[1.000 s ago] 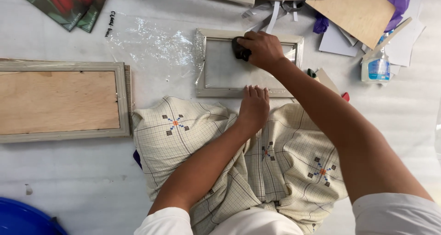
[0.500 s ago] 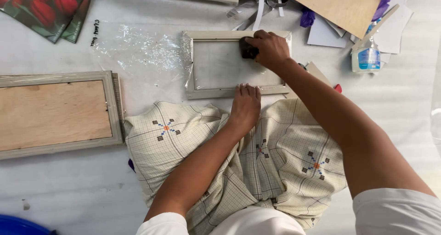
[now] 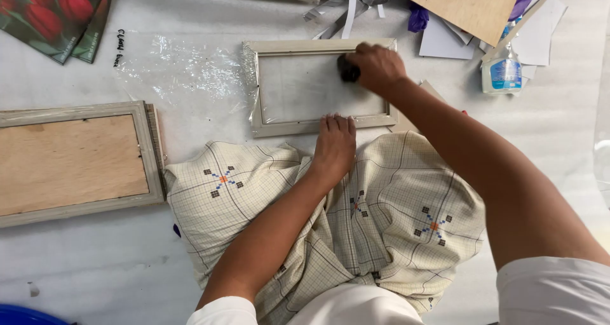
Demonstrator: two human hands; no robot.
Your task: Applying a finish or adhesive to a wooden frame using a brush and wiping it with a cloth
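Pressing dark pad onto glass of small grey picture frame, right hand clenched around pad. Left hand flat, fingers released, pinning frame's near rail. Frame sits mid-worktop, near far edge, above checked cloth.

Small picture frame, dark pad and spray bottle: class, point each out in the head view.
small picture frame (image 3: 316, 125), head view, on its near bottom rail.
dark pad (image 3: 347, 69), head view, on its exposed left side.
spray bottle (image 3: 505, 74), head view, on its clear body.
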